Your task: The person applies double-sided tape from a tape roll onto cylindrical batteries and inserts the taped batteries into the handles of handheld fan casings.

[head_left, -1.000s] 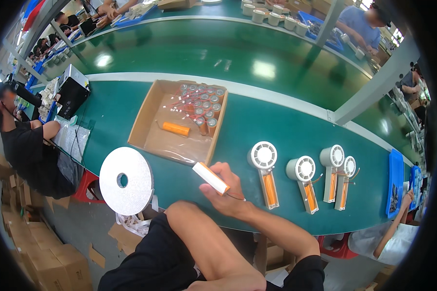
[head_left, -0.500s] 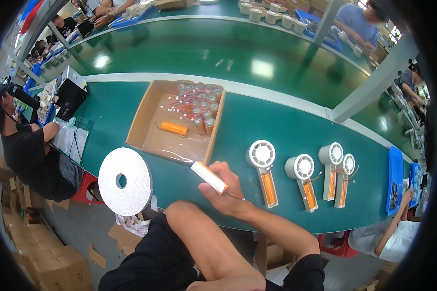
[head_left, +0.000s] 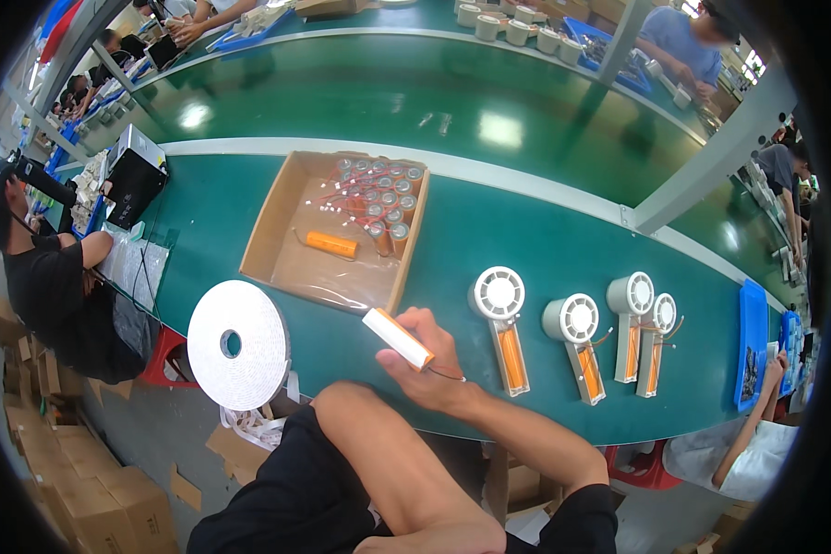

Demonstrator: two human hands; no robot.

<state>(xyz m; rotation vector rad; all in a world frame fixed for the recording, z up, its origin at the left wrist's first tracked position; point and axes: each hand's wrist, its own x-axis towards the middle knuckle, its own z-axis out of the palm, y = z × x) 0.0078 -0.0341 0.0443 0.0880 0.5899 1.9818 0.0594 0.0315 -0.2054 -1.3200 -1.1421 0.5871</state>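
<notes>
A bare right hand [head_left: 434, 362] is gripping an orange cylindrical cell [head_left: 399, 339] faced with a flat white strip [head_left: 392, 335], its long axis slanting from upper left to lower right and its far end pointing toward an open brown cardboard box [head_left: 286, 268], while the left hand is staying out of sight, its state impossible to tell. A big white roll [head_left: 257, 355] is resting well to the left. Compared with half a second ago, hand and cell are holding position while a grey-shirted worker [head_left: 777, 169] is leaning lower at far right.
</notes>
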